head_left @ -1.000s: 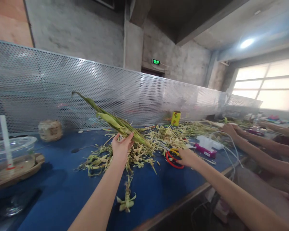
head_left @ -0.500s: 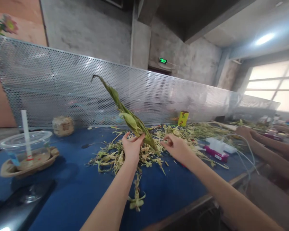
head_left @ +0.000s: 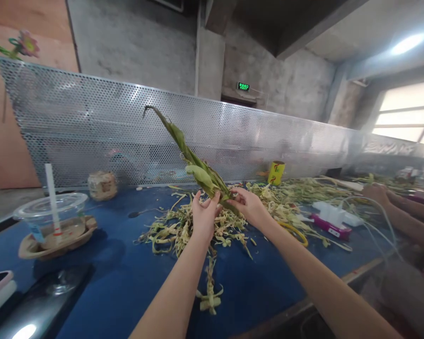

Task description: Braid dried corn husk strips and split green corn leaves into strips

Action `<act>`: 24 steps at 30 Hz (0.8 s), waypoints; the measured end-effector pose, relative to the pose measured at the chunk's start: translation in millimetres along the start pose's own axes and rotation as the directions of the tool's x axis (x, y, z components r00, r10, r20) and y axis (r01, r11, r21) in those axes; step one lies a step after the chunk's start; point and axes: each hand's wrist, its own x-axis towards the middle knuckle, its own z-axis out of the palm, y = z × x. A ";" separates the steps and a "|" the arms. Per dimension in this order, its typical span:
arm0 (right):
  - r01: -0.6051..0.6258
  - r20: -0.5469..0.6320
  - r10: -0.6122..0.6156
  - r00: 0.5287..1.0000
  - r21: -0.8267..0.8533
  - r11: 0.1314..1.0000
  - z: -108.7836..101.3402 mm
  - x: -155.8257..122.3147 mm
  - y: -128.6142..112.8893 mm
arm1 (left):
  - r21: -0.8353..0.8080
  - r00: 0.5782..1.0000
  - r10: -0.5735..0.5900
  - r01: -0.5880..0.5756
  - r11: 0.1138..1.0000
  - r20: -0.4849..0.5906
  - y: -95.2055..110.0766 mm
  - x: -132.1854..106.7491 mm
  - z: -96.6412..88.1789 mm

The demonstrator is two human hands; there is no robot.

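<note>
Clamping leaf bundle (head_left: 202, 178) low in left hand (head_left: 204, 215), right hand (head_left: 250, 206) pinching its lower end, likely for two-point steadiness over leaf scraps (head_left: 183, 230).

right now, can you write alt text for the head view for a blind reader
A left hand holds a bundle of long green leaves aslant, the right hand at its lower end, above pale plant scraps on a blue table. At left sits a lidded cup with a straw.
</note>
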 end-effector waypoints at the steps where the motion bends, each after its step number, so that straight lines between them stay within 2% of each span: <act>1: 0.015 -0.005 -0.015 1.000 -0.004 1.000 -2.5 -0.3 0.3 | 0.004 1.000 0.002 -0.002 1.000 0.015 0.4 -0.6 0.6; 7: 0.048 -0.040 -0.053 0.998 -0.121 0.992 -22.5 0.0 5.5 | 0.026 0.996 0.086 -0.086 0.996 0.009 6.6 3.9 -1.5; 9: 0.051 0.011 -0.049 0.999 -0.190 0.980 -28.9 0.8 6.4 | 0.026 0.994 0.104 -0.105 0.994 0.017 8.6 5.8 -2.4; 12: 0.053 0.101 -0.024 0.995 -0.293 0.955 -35.3 3.5 3.8 | 0.032 0.990 0.112 -0.115 0.993 0.090 11.6 4.7 -1.8; 15: 0.050 0.139 -0.004 0.990 -0.330 0.943 -40.3 7.3 -2.4 | 0.050 0.983 0.119 -0.127 0.991 0.143 14.3 2.1 -1.0; 17: 0.042 0.151 0.009 0.989 -0.335 0.941 -46.1 7.6 -4.8 | 0.048 0.983 0.132 -0.139 0.989 0.127 15.2 2.0 -2.3; 19: 0.019 0.113 0.026 0.993 -0.374 0.927 -55.9 2.6 -1.9 | 0.036 0.987 0.136 -0.139 0.990 0.088 15.1 3.8 -4.6; 22: -0.048 0.049 0.094 0.994 -0.582 0.812 -77.6 -18.8 17.4 | 0.010 0.993 0.113 -0.113 0.994 0.014 14.0 8.1 -7.7; 23: -0.068 0.076 0.161 0.984 -0.678 0.732 -85.7 -29.3 27.4 | 0.001 0.995 0.101 -0.101 0.995 -0.013 13.6 9.5 -8.1; 24: -0.097 0.087 0.224 0.971 -0.711 0.696 -93.8 -40.9 38.4 | -0.009 0.995 0.089 -0.090 0.996 -0.040 13.1 10.7 -8.1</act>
